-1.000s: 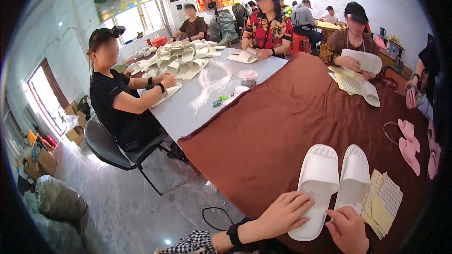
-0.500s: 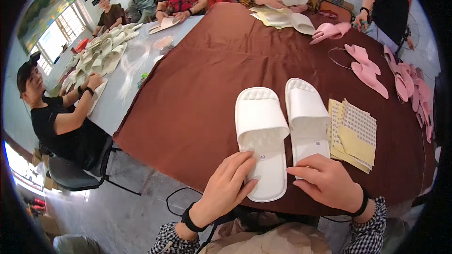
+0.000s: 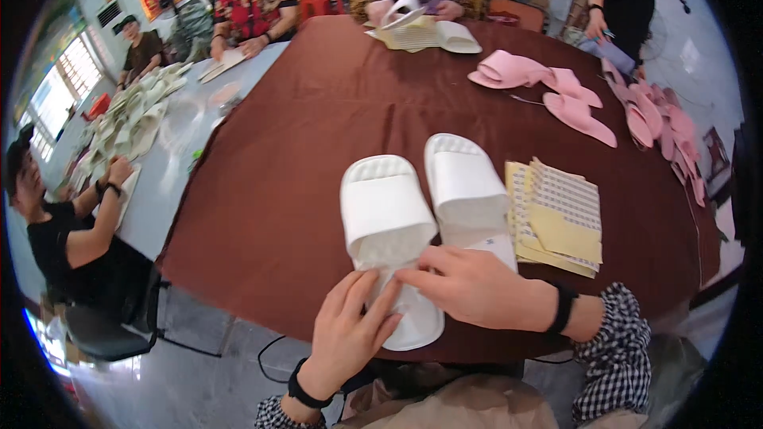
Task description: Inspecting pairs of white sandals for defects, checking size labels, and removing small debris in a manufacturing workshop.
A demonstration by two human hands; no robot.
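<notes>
Two white slippers lie side by side on the brown tablecloth [image 3: 302,151] right in front of me. My left hand [image 3: 350,326] rests with spread fingers on the heel of the left slipper [image 3: 385,222]. My right hand [image 3: 469,286] reaches across from the right, its fingers over the heel of the left slipper, the palm covering the heel of the right slipper [image 3: 465,187]. Neither hand lifts anything. A stack of yellow paper sheets [image 3: 556,218] lies just right of the slippers.
Pink slippers [image 3: 548,87] are scattered at the far right of the table. Other people sit around it; one at the far side handles pale slippers [image 3: 421,28]. A grey table [image 3: 171,159] on the left carries several pale slippers, with a person in black [image 3: 63,230] beside it.
The view has swung right and down over the white slippers. My right hand has moved left, from the right slipper's heel across onto the left slipper. My left hand stays at that heel.
</notes>
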